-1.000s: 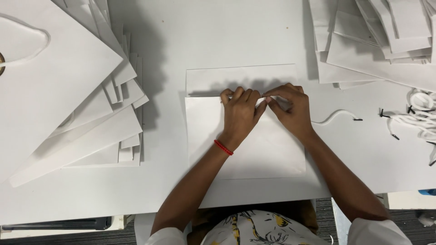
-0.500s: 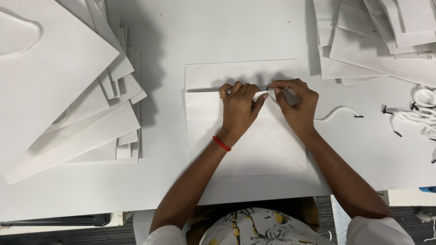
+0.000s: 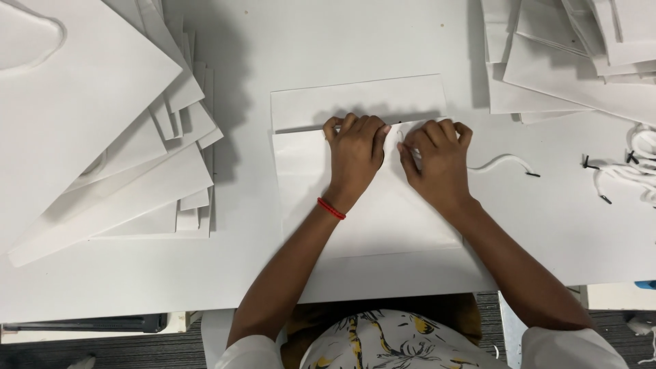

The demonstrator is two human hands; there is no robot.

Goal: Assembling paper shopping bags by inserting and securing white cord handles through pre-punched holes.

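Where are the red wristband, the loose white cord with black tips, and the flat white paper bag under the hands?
red wristband (image 3: 331,208), head view, on the band across the left wrist.
loose white cord (image 3: 502,160), head view, top of its arch.
flat white paper bag (image 3: 301,178), head view, bare left part.

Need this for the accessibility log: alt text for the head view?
Both hands, left hand and right hand, press on the top edge of a flat white paper bag on a white table. Stacks of white bags lie left, cords right.
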